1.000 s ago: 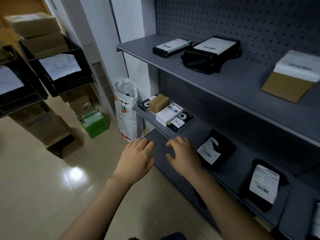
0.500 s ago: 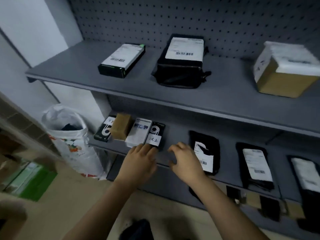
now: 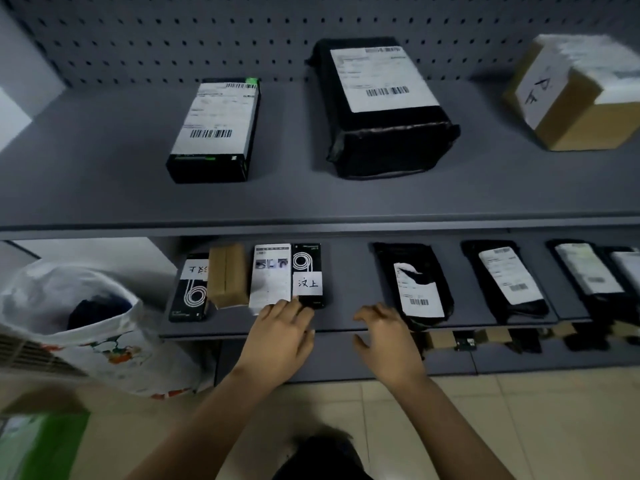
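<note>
Within the last second the view has swung from side-on to face the grey shelving squarely, and both hands have come forward to the front edge of the lower shelf (image 3: 349, 306). The left hand (image 3: 280, 336) now lies flat and relaxed. Its fingertips reach the near ends of a white box (image 3: 270, 275) and a black box with a handwritten label (image 3: 308, 271), which lie side by side at its 12 o'clock. The right hand (image 3: 384, 337), at 3 o'clock from the left, hovers over the shelf edge with its fingers spread and loosely bent, gripping nothing. This looks like the start of a pick from that row; nothing is lifted yet.

A pegboard (image 3: 173, 36) backs the unit. The upper shelf (image 3: 104, 188) carries a large black parcel (image 3: 381, 109). On the tiled floor (image 3: 519, 427), at 9 o'clock from the hands, stands a white printed sack (image 3: 104, 341). A flat black labelled parcel (image 3: 419, 282) lies at the right hand's 1 o'clock, and a brown box (image 3: 227, 275) sits beside the white box, at its 9 o'clock
</note>
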{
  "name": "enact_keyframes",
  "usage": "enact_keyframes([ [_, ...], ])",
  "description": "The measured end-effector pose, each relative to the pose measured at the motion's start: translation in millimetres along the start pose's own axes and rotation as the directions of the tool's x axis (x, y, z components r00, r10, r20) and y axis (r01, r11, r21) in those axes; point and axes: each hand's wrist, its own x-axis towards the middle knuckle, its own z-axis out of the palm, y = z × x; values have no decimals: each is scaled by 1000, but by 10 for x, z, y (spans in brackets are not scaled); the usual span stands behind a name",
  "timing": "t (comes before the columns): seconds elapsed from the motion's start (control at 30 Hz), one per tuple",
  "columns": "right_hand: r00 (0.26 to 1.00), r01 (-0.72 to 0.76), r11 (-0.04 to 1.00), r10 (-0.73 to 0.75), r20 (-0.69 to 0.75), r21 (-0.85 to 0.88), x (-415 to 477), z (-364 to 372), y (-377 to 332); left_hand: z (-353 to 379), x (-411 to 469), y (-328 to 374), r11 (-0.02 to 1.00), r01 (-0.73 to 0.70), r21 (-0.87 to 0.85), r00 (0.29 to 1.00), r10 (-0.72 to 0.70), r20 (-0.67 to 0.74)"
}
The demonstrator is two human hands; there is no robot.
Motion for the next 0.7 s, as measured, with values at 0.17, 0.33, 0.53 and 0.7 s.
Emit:
enact_keyframes([
  [0.17,998,-44,999,44,44,-3,165,371,91,280,-107,-212,997,68,-31,998,-68,17],
  [0.33,989,-69,997,73,126,-32,460,827,150,601,-376,-495,980,193,-45,981,-193,6],
  [0.53,991,-17,998,24,131,-54,925,1287,21,889,-723,-762,965,261,-32,965,-260,35],
  [0.7,975,81,969,-27,222,-235,1282,1655,-70,1070,-831,-919,959,282,-29,959,-280,44],
])
